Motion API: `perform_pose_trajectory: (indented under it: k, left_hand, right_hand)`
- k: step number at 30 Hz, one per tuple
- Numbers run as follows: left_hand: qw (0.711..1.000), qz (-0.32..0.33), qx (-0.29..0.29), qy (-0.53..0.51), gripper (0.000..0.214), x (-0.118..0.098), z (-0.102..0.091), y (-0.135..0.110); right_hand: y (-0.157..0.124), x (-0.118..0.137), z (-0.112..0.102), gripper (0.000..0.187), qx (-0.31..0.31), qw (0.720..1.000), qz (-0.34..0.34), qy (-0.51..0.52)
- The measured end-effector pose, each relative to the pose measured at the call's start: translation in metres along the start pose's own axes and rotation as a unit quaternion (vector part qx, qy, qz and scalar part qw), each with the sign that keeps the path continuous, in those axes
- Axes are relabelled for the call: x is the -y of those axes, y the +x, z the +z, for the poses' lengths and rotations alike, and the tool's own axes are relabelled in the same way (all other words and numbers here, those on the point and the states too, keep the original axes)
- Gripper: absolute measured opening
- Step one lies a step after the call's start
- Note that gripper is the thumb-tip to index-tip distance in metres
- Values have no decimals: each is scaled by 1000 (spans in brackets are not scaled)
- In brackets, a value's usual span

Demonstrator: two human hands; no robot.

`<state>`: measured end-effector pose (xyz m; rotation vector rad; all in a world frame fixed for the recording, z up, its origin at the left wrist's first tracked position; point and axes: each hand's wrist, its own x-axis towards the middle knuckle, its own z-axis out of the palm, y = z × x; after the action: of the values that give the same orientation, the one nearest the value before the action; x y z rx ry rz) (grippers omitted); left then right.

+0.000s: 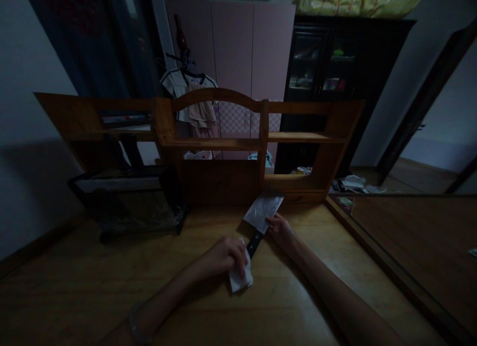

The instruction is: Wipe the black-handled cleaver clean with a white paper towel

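Note:
A cleaver (264, 211) with a broad grey blade and a black riveted handle is tilted over the wooden desk, blade pointing away from me. My right hand (280, 230) grips the blade's lower right corner near the handle, thumb and fingers closed on it. In my left hand (231, 255) is a folded white tissue (240, 278), pinched beside the end of the handle. The tissue hangs below the fingers and covers the handle's tip. Whether it presses on the handle is hard to tell in the dim light.
A wooden shelf unit (264, 122) runs along the back of the desk (179, 296). On the left stands a black-framed tank-like box (130, 207). A raised wooden edge (372, 251) bounds the desk's right side. Pink wardrobe doors (233, 53) and a dark cabinet (367, 63) stand behind.

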<state>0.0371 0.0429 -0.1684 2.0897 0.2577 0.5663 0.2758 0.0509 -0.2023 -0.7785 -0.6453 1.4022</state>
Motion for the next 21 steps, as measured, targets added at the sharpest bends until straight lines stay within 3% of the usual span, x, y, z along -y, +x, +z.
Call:
perform_pose_trajectory:
  k: [3,7,9,15,21]
  left_hand:
    - [999,-20,-15,-25,42,0,-1,-1]
    - [982,-30,-178,-54,44,2,-3,1]
    - [976,-33,-213,-45,47,-1,-4,3]
    - [986,-36,-153,47,40,-15,3,4]
    - [990,15,-63,123,46,-5,4,1]
  right_hand:
    - [1,-1,-2,23,0,1000,2,-1]
    - [3,-1,-3,24,-2,1000,-1,-2]
    - [3,-2,-3,23,-3,1000,-2,-3]
    - [2,-3,-1,25,3,1000,-4,0]
    - [0,-1,0,24,-1,1000,-3,2]
